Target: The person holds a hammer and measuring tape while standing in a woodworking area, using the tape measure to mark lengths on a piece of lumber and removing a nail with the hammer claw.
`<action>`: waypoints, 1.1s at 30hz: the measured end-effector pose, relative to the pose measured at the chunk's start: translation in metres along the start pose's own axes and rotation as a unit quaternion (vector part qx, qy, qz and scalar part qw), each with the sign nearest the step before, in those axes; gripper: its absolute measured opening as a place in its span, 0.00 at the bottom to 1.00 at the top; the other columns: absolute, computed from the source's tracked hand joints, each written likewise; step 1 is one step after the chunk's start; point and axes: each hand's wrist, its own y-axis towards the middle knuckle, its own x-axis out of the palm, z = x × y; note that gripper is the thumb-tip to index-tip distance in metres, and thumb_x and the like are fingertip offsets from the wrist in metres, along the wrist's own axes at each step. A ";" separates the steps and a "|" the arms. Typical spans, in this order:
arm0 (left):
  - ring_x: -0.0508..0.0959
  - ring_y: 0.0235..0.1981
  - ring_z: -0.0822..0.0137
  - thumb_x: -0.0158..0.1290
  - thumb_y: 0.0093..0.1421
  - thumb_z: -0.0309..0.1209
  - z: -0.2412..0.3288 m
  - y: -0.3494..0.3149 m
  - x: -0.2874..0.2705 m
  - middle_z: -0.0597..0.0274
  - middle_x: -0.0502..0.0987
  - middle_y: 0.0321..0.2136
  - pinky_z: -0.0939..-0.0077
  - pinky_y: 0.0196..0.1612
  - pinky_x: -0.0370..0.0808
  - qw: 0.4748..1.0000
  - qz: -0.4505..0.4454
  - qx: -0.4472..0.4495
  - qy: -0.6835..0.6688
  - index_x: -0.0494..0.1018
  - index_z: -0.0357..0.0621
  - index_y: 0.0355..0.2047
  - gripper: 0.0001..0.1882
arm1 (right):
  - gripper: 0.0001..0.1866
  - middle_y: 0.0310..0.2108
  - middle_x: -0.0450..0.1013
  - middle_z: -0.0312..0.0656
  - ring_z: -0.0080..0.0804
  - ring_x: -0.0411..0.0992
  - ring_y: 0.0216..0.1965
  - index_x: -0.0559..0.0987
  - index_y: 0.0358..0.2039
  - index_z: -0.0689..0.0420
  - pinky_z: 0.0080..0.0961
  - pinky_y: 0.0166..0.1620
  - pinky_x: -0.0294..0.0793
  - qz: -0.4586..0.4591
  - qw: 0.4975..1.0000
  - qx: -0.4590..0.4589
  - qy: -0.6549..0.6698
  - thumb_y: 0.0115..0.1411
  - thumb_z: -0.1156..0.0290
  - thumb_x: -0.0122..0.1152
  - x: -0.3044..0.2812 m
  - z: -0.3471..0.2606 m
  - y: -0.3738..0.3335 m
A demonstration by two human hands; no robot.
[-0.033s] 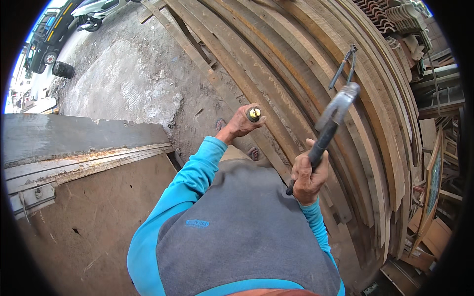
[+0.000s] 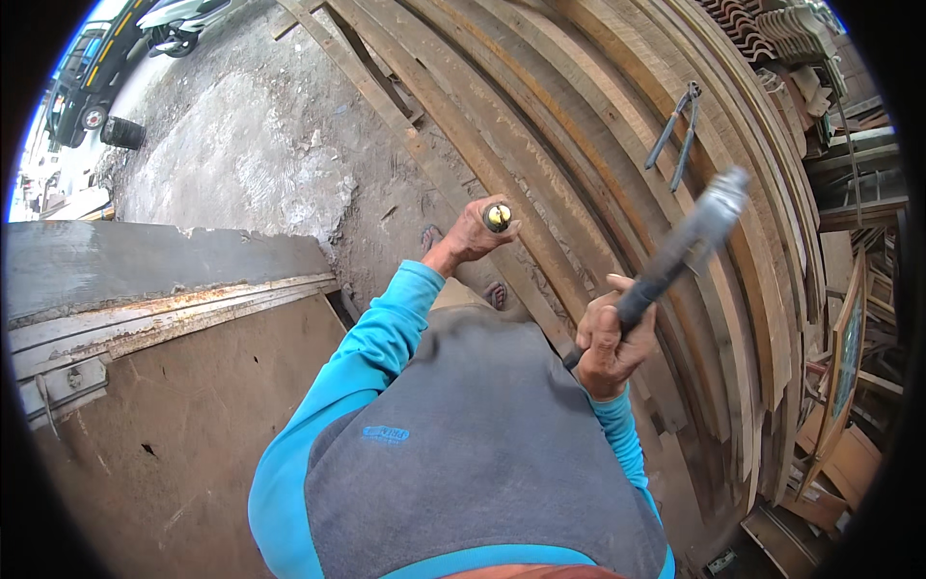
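My right hand (image 2: pixel 614 343) is wrapped round the dark grip of a claw hammer (image 2: pixel 651 285). Its metal head, smeared by motion, is raised over the boards to the right. Ahead of my body, my left hand (image 2: pixel 477 232) is closed round an upright tool handle (image 2: pixel 497 217). Only its round end shows, yellowish in the middle with a dark rim; the rest is hidden below the fist. Beyond the hammer, a pair of pincers (image 2: pixel 681 135) with blue-grey handles lies on top of the boards, its handles spread.
Long wooden boards (image 2: pixel 540 125) are stacked from ahead round to my right. A metal-edged brown panel (image 2: pixel 193 415) stands at my left. Roof tiles (image 2: pixel 796 37) and a framed pane (image 2: pixel 841 372) are at the far right. A black bucket (image 2: pixel 122 133) and vehicles stand far left.
The hammer has swung to the right, its head moving away from my left hand, and my right hand has shifted slightly right. My left hand stays nearly in place.
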 end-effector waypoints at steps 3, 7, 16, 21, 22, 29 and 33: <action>0.69 0.26 0.74 0.64 0.57 0.35 0.001 0.004 0.000 0.66 0.70 0.23 0.73 0.32 0.72 1.000 0.003 0.011 0.011 0.73 0.42 0.32 0.13 | 0.16 0.18 0.66 0.34 0.22 0.65 0.16 0.68 0.48 0.63 0.21 0.20 0.66 0.030 0.973 -0.230 -0.010 0.71 0.63 0.55 -0.005 0.002 0.016; 0.72 0.30 0.75 0.64 0.57 0.32 -0.010 0.008 0.002 0.69 0.73 0.25 0.74 0.36 0.74 0.995 -0.001 0.089 -0.044 0.76 0.42 0.37 0.12 | 0.16 0.22 0.71 0.50 0.49 0.73 0.23 0.66 0.43 0.64 0.40 0.26 0.72 -0.161 0.903 -0.094 -0.388 0.67 0.65 0.59 -0.019 0.055 -0.003; 0.69 0.28 0.72 0.65 0.57 0.35 -0.007 -0.002 0.002 0.64 0.72 0.25 0.70 0.35 0.72 0.999 0.029 0.036 0.007 0.72 0.43 0.32 0.13 | 0.13 0.19 0.65 0.30 0.13 0.61 0.15 0.70 0.40 0.58 0.13 0.16 0.63 0.017 0.973 -0.224 -0.048 0.72 0.60 0.52 -0.013 -0.045 0.053; 0.73 0.29 0.65 0.64 0.58 0.33 -0.005 -0.003 0.002 0.59 0.75 0.28 0.68 0.37 0.74 0.997 0.029 0.071 -0.020 0.74 0.42 0.36 0.12 | 0.13 0.20 0.69 0.47 0.42 0.68 0.16 0.67 0.43 0.58 0.33 0.19 0.71 -0.103 0.958 -0.176 -0.202 0.71 0.61 0.53 -0.013 0.028 0.020; 0.74 0.29 0.60 0.64 0.57 0.32 -0.005 -0.003 0.006 0.56 0.76 0.29 0.65 0.37 0.75 0.993 0.037 0.097 -0.061 0.74 0.40 0.36 0.13 | 0.14 0.22 0.71 0.56 0.56 0.72 0.20 0.67 0.43 0.60 0.41 0.23 0.73 -0.216 0.897 -0.023 -0.385 0.69 0.63 0.56 -0.019 0.049 0.004; 0.75 0.28 0.58 0.66 0.55 0.29 -0.006 -0.005 0.001 0.54 0.77 0.28 0.65 0.37 0.76 0.997 0.047 0.060 0.025 0.75 0.42 0.33 0.10 | 0.16 0.26 0.73 0.65 0.70 0.73 0.33 0.70 0.41 0.62 0.53 0.32 0.71 -0.140 0.940 0.107 -0.292 0.66 0.62 0.60 -0.024 0.037 -0.001; 0.75 0.32 0.77 0.69 0.53 0.28 0.003 -0.006 -0.009 0.68 0.75 0.29 0.76 0.36 0.75 1.000 -0.005 0.006 -0.002 0.75 0.44 0.34 0.13 | 0.20 0.28 0.75 0.66 0.70 0.75 0.34 0.70 0.42 0.62 0.53 0.33 0.72 -0.115 0.931 0.148 -0.312 0.66 0.57 0.61 -0.042 0.052 -0.014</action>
